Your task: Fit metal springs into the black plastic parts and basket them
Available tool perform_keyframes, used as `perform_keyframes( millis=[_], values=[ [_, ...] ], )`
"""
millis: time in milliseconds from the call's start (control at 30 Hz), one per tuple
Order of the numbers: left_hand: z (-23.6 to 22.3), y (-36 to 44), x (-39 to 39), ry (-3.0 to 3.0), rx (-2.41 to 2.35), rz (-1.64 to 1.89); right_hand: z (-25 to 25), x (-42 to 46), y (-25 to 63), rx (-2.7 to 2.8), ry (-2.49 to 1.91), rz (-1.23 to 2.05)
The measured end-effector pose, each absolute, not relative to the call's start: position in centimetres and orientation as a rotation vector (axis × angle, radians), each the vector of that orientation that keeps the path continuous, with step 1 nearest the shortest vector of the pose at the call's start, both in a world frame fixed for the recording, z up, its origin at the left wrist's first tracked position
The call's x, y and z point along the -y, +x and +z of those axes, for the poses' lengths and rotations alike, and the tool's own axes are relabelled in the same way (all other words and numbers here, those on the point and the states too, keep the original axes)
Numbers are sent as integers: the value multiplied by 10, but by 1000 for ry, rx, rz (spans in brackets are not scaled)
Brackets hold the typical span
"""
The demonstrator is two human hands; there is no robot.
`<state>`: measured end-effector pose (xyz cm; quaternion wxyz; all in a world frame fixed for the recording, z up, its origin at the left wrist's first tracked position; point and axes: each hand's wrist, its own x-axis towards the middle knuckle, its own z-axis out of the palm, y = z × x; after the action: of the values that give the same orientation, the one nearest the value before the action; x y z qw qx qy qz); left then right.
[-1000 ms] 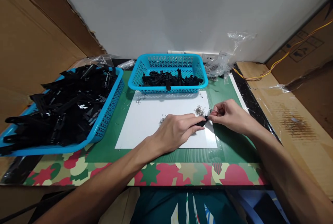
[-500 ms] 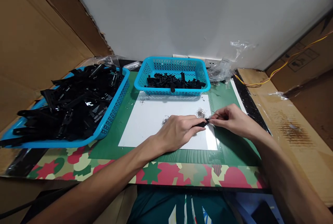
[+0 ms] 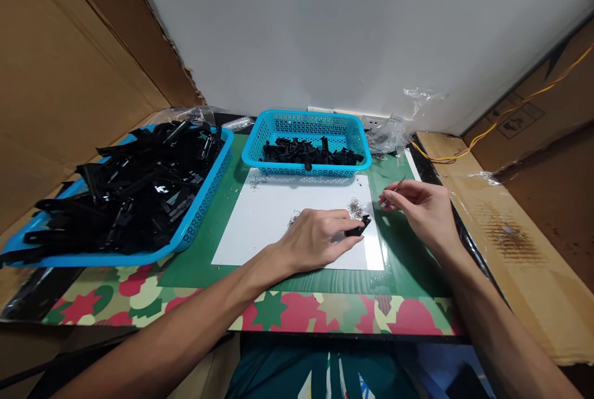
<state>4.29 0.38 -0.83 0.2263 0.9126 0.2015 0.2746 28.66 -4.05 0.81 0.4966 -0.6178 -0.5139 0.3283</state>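
Observation:
My left hand (image 3: 320, 235) rests on a white sheet (image 3: 250, 232) and grips a small black plastic part (image 3: 359, 227) between thumb and fingers. To its right, my right hand (image 3: 417, 201) is apart from the part, fingers pinched around a thin, pointed metal tool (image 3: 400, 184) whose exact kind I cannot make out. A little pile of fine wire springs or clips (image 3: 356, 208) lies just beyond the black part. Another small pile (image 3: 294, 218) is partly hidden behind my left hand, and a few more pieces (image 3: 257, 181) lie near the sheet's far left corner.
A large blue basket (image 3: 199, 207) heaped with long black plastic parts (image 3: 134, 182) stands at the left. Behind the sheet sits a smaller blue basket (image 3: 306, 170) with black pieces. Clear plastic bags (image 3: 390, 136), yellow wires (image 3: 477, 139) and cardboard (image 3: 524, 232) border the right side.
My right hand has drawn back to the right, away from the black part, with the thin tool now pointing up. The left hand keeps hold of the part, which shows more.

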Motion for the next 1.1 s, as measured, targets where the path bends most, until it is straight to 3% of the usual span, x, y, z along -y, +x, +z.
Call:
perform_keyframes(
  millis=[233, 1100],
  values=[
    [-7, 42, -4, 2526, -508, 692, 2, 39, 270, 1105, -1437, 1001],
    [-3, 43, -3, 2457, -498, 715, 0, 44, 270, 1307, -1512, 886]
  ],
)
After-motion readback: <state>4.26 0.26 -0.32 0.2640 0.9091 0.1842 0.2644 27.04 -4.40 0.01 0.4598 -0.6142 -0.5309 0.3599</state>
